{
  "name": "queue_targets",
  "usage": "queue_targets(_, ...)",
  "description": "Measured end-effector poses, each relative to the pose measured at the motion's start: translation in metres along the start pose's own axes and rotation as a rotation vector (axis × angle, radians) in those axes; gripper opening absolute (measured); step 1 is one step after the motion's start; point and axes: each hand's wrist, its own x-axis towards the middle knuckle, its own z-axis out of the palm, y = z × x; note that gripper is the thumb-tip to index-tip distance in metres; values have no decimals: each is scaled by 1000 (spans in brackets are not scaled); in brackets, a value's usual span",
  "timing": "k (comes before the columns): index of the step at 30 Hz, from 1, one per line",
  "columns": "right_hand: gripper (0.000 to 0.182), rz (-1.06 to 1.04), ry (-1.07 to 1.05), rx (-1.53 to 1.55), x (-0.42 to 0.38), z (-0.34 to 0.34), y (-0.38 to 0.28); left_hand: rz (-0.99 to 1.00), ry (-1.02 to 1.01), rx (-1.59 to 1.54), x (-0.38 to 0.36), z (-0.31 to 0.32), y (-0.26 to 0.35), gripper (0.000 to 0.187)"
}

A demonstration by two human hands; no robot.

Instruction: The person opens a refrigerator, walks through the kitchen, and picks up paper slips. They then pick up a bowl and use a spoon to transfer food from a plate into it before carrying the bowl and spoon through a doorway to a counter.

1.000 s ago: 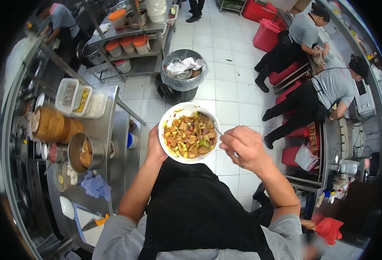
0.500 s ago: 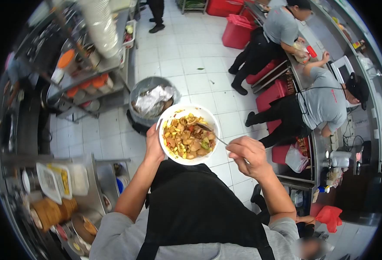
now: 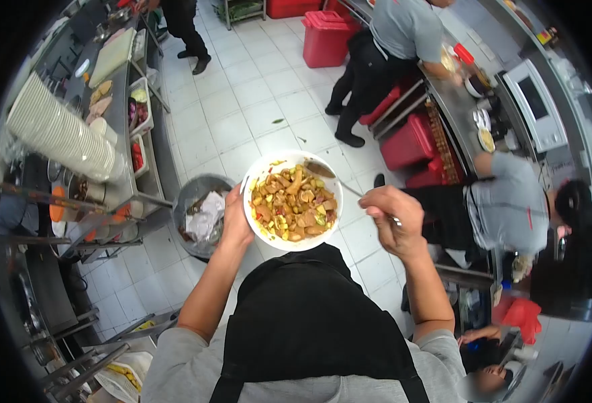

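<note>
A white bowl [image 3: 250,225] is in my left hand [image 3: 237,218], whose fingers wrap round its left side. Chunky brown food [image 3: 294,205] with green, yellow and red bits lies in the bowl. My right hand [image 3: 395,218] pinches the handle of a metal spoon [image 3: 321,169]. The spoon's head rests at the bowl's upper right, over the edge of the food.
A lined bin [image 3: 204,215] stands on the tiled floor beyond my left hand. Stacked white bowls [image 3: 68,131] lean over the left counter. Two co-workers [image 3: 407,30] [image 3: 507,205] stand at the right counter, and another person's legs [image 3: 185,30] show at the top.
The spoon's head has shifted from within the food to the bowl's upper right. The room's view has turned; the bin appears farther left and the stacked bowls lower left.
</note>
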Motion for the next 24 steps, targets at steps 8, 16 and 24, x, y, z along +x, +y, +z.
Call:
queue_targets(8,6,-44,-65,256,96,-4,119,104,124,-26,105,29,24,26)
queue_targets(16,7,-151,-118,282,215,50,236,142,257,9,212,39,66,30)
queue_targets(24,13,63,-6,406,317,79,324,82,211,93,358,40,131,31)
